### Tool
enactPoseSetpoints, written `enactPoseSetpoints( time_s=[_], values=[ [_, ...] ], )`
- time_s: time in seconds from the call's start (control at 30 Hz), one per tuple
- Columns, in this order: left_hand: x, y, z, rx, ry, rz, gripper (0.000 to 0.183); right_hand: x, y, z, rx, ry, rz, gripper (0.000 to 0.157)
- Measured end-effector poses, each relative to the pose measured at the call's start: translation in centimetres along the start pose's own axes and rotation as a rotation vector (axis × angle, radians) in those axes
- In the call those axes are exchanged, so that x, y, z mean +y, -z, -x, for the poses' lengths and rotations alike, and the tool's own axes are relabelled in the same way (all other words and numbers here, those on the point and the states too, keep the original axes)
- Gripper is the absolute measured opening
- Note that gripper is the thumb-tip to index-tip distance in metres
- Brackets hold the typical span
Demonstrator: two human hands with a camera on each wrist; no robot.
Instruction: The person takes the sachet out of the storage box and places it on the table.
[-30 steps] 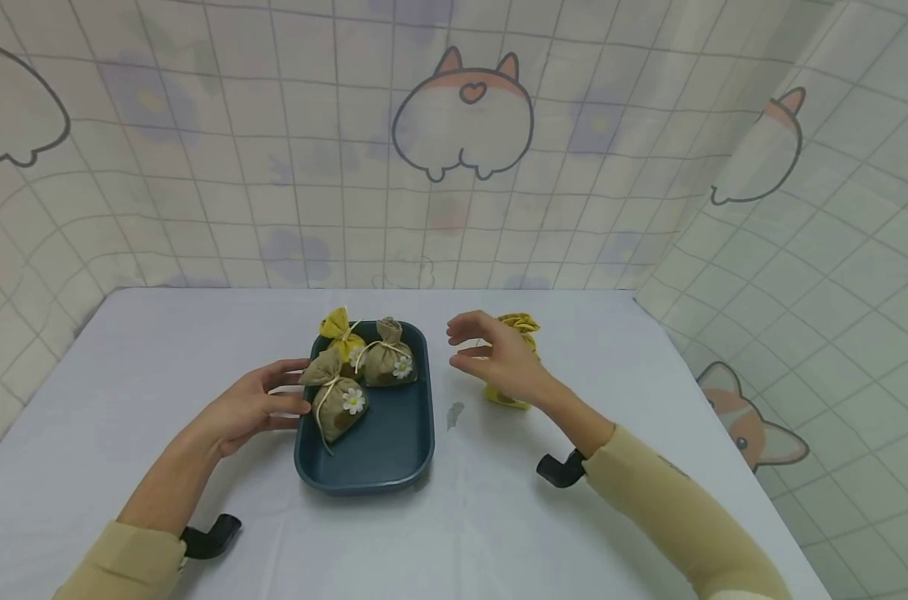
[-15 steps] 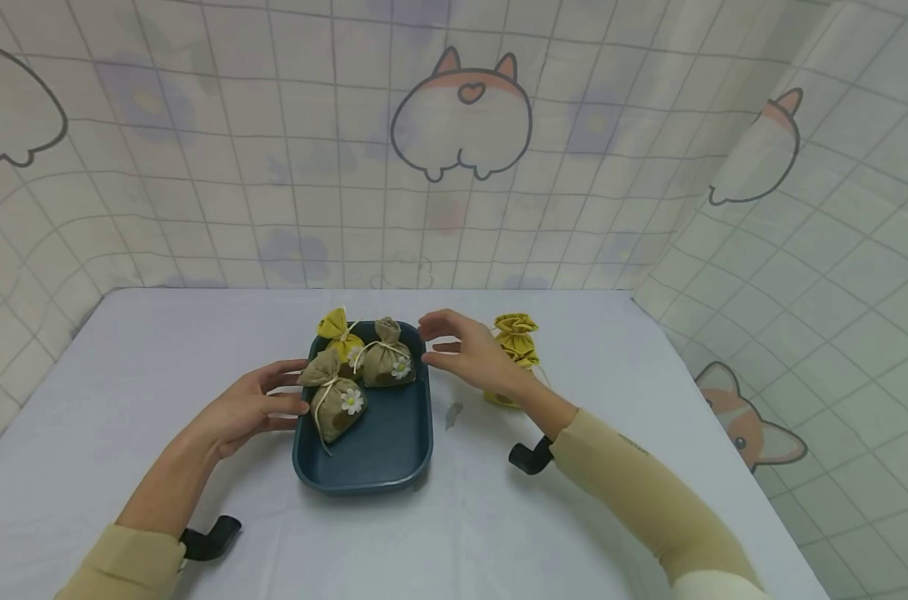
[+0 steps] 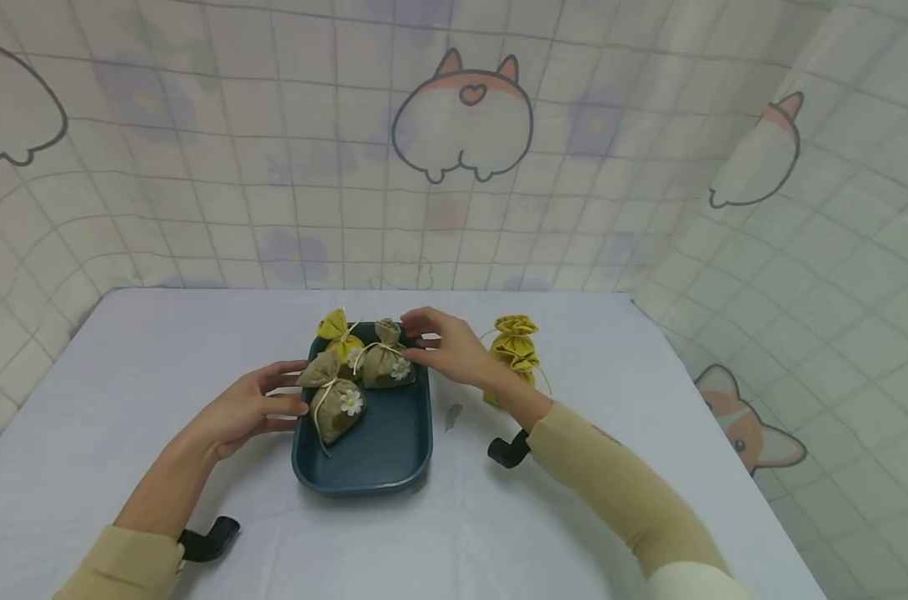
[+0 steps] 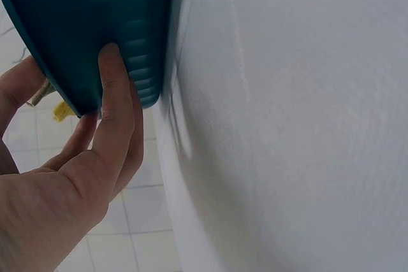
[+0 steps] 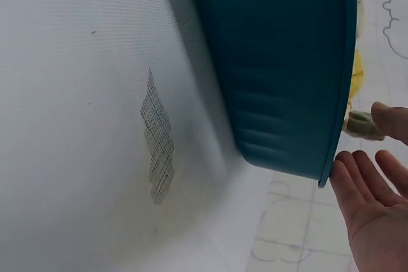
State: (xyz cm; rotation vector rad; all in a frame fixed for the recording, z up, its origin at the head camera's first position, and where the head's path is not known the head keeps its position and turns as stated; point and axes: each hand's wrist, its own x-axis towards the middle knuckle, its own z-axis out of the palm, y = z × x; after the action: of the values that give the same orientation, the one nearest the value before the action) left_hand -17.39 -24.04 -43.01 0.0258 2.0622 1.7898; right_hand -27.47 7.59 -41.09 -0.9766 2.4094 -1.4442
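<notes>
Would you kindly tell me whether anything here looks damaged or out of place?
Yes: the white tablecloth has a ragged grey patch right of the blue tray in the head view. Up close it looks mesh-like, unlike the cloth around it, perhaps worn.

Wearing a khaki left sleeve (image 3: 127, 562) and a matching right sleeve (image 3: 626, 487), leaving left hand (image 3: 247, 408) and right hand (image 3: 454, 346) bare. Showing a faint dark marking (image 3: 606, 435) and white fabric (image 3: 694, 581) along the right arm. Sporting a black, elbow-shaped left fitting (image 3: 210, 540) and similar right fitting (image 3: 509, 451) beside the sleeve ends.
</notes>
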Motion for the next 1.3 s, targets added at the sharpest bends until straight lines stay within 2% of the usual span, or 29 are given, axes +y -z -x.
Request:
enactPoseSetpoints(
  time_s=[0.2, 0.5, 1.03, 1.3],
  values=[
    [0.1, 0.1, 0.0, -0.006, -0.002, -0.002, 0.088, -0.4, -0.8, -0.7, 0.001, 0.008, 0.058, 0.048],
    [0.1, 0.1, -0.2, -0.004, -0.002, -0.004, 0.089, 0.0, -1.9, -1.7, 0.051, 0.016, 0.106, 0.045],
    [0.0, -0.2, -0.2, 0.013, 0.010, -0.013, 0.089, -0.2, -3.0, -1.3, 0.153, 0.042, 0.178, 0.031],
    [-0.2, -0.2, -0.2, 0.013, 0.001, -0.015, 0.089, 0.0, -3.1, -1.1, 0.209, 0.083, 0.158, 0.026]
  ],
)
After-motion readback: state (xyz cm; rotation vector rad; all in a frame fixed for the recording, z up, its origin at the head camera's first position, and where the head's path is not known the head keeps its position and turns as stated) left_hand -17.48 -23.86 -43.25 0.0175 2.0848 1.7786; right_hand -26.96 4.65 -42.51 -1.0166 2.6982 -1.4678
